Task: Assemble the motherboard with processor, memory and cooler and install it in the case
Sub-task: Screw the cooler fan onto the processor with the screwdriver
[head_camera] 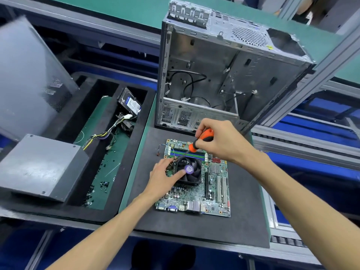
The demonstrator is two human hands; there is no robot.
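Gripping screwdriver (202,140), right hand (218,141); left hand (165,176) spread on cooler (188,171); case (224,75) behind motherboard (214,191).

Bright even overhead light, soft shadows, blurred wide-angle-bent edges.

Single head-worn wide-angle view, looking forward and steeply down onto the desk (136,137), close above the motherboard (214,193), open case (224,75) beyond.
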